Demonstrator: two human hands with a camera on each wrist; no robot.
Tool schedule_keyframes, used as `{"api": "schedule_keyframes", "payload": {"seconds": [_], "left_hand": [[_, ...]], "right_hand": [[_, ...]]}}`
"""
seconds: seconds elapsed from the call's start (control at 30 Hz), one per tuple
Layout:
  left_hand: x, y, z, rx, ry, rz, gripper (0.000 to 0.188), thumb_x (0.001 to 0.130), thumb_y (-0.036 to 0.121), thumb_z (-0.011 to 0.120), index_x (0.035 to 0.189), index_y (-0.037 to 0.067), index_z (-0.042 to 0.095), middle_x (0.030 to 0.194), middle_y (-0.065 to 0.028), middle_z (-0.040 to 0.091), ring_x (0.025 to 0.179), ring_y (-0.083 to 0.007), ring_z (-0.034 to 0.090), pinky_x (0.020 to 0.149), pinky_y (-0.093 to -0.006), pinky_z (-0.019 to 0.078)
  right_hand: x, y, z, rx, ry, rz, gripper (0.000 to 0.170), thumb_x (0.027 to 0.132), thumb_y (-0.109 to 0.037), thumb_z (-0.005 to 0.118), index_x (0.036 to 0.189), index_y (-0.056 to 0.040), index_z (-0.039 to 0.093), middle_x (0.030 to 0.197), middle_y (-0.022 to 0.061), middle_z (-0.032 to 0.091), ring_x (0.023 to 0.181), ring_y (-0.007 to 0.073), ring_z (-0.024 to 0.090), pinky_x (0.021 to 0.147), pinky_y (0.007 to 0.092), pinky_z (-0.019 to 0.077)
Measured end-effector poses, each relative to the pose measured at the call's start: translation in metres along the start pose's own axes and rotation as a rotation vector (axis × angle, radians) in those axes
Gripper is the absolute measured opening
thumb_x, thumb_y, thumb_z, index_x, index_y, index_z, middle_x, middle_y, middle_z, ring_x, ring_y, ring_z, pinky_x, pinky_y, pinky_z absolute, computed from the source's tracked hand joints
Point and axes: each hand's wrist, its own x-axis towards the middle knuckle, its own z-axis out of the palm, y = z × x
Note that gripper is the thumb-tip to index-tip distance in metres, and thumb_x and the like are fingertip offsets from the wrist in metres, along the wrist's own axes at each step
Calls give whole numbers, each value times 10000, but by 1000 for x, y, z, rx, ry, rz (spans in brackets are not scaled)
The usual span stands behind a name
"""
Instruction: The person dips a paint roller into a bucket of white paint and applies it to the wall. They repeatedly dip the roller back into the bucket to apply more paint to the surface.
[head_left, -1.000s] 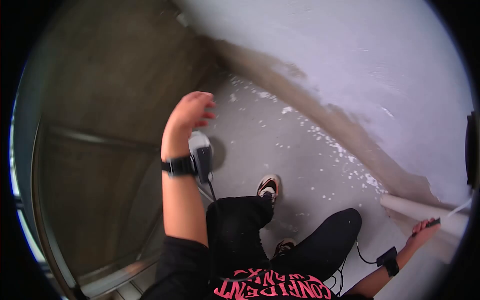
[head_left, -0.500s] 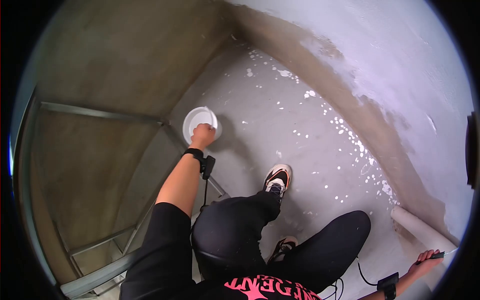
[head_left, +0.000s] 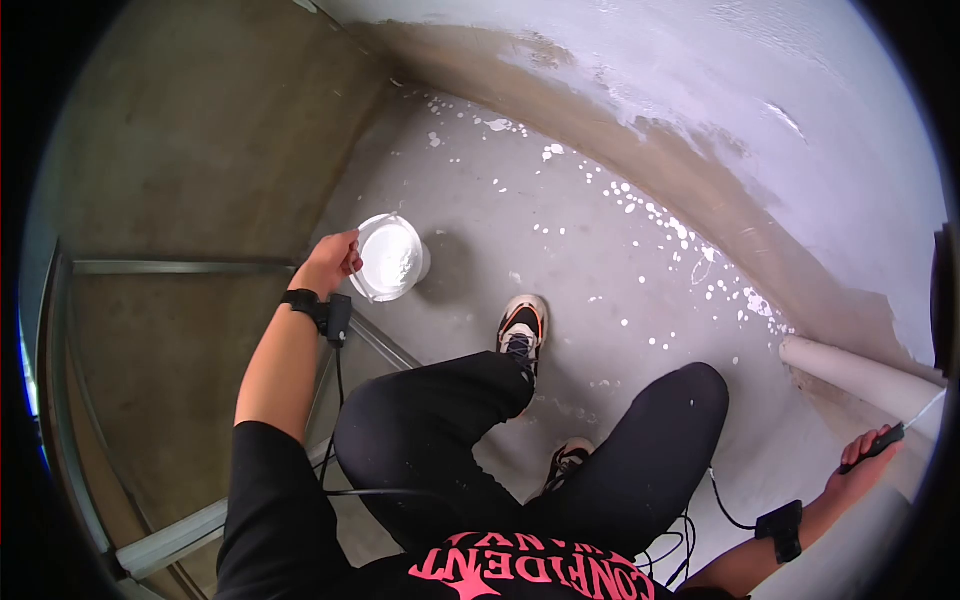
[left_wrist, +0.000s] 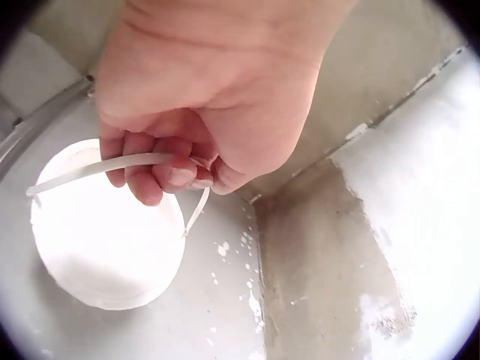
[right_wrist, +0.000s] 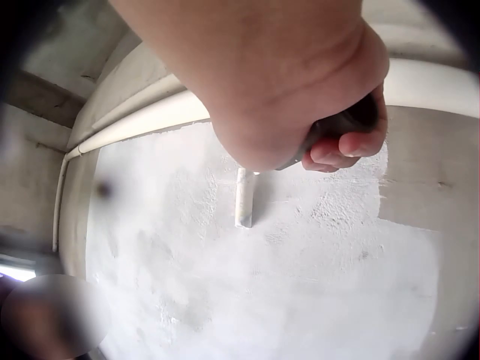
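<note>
Down to the left, a white bucket (head_left: 424, 264) with white paint in it stands on the floor. My left hand (head_left: 335, 262) is at its left side, fingers curled round the thin bail handle (left_wrist: 82, 172), seen closely in the left wrist view. Far to the right, my right hand (head_left: 858, 468) grips the black handle (head_left: 874, 448) of a paint roller. In the right wrist view the roller's pale sleeve (right_wrist: 244, 201) lies over the white-coated wall, while the palm and wrist hide part of its frame.
A metal frame (head_left: 180, 267) stands close by my left arm. White paint drops (head_left: 680, 228) dot the floor along the partly painted wall (head_left: 800, 150). A thick pale pipe (head_left: 840, 368) runs at the right. Black cables (head_left: 672, 560) hang beside my legs.
My left hand came down from a loose, raised position to the bucket and took hold of its handle, which swung from the right side to the left. My right hand keeps its grip.
</note>
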Motion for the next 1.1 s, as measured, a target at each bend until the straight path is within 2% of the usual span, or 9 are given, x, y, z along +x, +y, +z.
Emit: {"api": "schedule_keyframes", "payload": {"seconds": [0.23, 0.33, 0.43, 0.6, 0.7, 0.73, 0.87, 0.93, 1.1], "left_hand": [[-77, 74, 88, 146, -257, -75, 258, 945, 231, 487, 746, 77, 541, 736, -90, 615, 806, -256, 663, 767, -352, 529], [-104, 103, 132, 346, -329, -171, 252, 943, 265, 519, 788, 67, 541, 957, -195, 678, 963, -296, 659, 892, -380, 521], [-107, 112, 172, 381, -492, -196, 248, 947, 288, 536, 858, 57, 528, 1019, -220, 663, 984, -306, 650, 921, -399, 515], [-101, 93, 243, 190, -466, -246, 218, 957, 241, 529, 933, 29, 481, 1161, -235, 562, 1113, -344, 574, 974, -451, 491], [-82, 64, 278, 51, -472, -177, 190, 962, 209, 513, 923, 28, 474, 1072, -190, 560, 1128, -351, 558, 979, -471, 484], [-80, 56, 288, 47, -503, -170, 170, 965, 186, 501, 911, 29, 463, 990, -158, 544, 1124, -352, 557, 972, -482, 485], [-59, 32, 298, 27, -448, -248, 233, 970, 161, 455, 1084, -38, 489, 1112, -190, 563, 1096, -340, 571, 939, -491, 504], [-59, 25, 295, 186, -450, -209, 294, 967, 145, 429, 1168, -64, 472, 1139, -204, 571, 1022, -334, 608, 871, -486, 543], [-35, -3, 283, 452, -415, -125, 288, 964, 149, 414, 1141, -63, 497, 1069, -194, 617, 831, -316, 661, 659, -436, 588]], "right_hand": [[-55, 22, 7, 50, -41, 166, 383, 1006, -487, 423, 966, -116, 509, 569, -33, 371, 394, 69, 315, 351, 220, 252], [-84, 47, 3, -75, -220, 198, 369, 1013, -456, 421, 910, -111, 502, 561, -38, 392, 393, 59, 340, 353, 210, 273], [-114, 53, 19, -287, -491, 174, 325, 1012, -385, 464, 878, -92, 505, 552, -42, 404, 408, 52, 356, 361, 217, 306], [-135, 62, 58, -518, -699, 260, 380, 988, -335, 526, 756, -35, 539, 543, 2, 492, 450, 78, 454, 395, 248, 348], [-133, 76, 83, -641, -771, 185, 430, 967, -366, 551, 740, -1, 552, 537, 47, 520, 437, 132, 516, 407, 295, 403], [-131, 73, 96, -656, -776, 265, 439, 962, -373, 556, 746, 9, 556, 538, 57, 529, 422, 147, 523, 411, 312, 416], [-119, 95, 148, -770, -824, 268, 489, 945, -418, 555, 754, 31, 580, 552, 114, 565, 384, 201, 531, 421, 353, 444], [-119, 116, 167, -857, -883, 233, 508, 942, -438, 550, 751, 31, 587, 559, 132, 578, 391, 218, 542, 424, 356, 449], [-106, 141, 230, -996, -1032, 114, 567, 929, -486, 540, 700, 30, 589, 578, 159, 608, 428, 268, 573, 451, 382, 470]]}}
